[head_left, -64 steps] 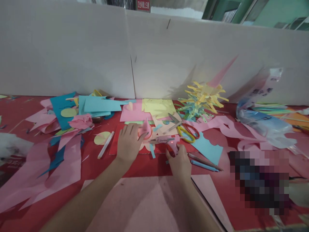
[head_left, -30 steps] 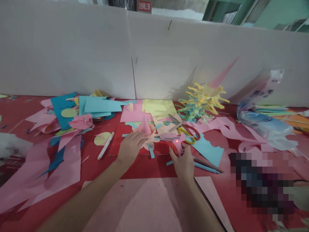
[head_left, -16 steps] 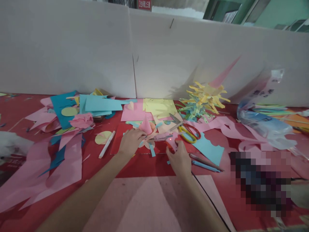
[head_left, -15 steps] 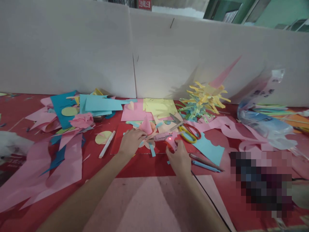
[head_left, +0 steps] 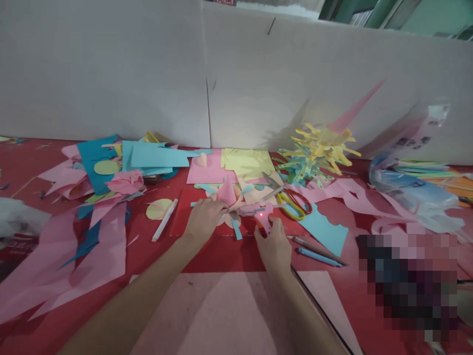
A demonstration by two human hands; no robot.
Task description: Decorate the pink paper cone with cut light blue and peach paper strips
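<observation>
My right hand (head_left: 273, 244) is wrapped round the grip of a small pink glue gun (head_left: 254, 211) with a red light lit on its side. The nozzle points left at a paper flower (head_left: 231, 217) of pale petals and blue strips, which lies on a red card (head_left: 183, 217). My left hand (head_left: 203, 219) has curled fingers pinching the flower's edge, just below an upright pink paper cone (head_left: 226, 192). The two hands are close together over the card.
Yellow and red scissors (head_left: 291, 203) lie right of the gun, and two pens (head_left: 318, 247) right of my right hand. A white stick (head_left: 165, 220), coloured paper scraps (head_left: 121, 170), a fringed yellow-green paper pile (head_left: 318, 153) and a plastic bag (head_left: 414, 192) surround them. A cardboard wall (head_left: 148, 84) closes the back.
My left hand has slid from resting over the cone to gripping the flower's edge below it. The glue gun in my right hand has stayed aimed at the flower with small shifts.
</observation>
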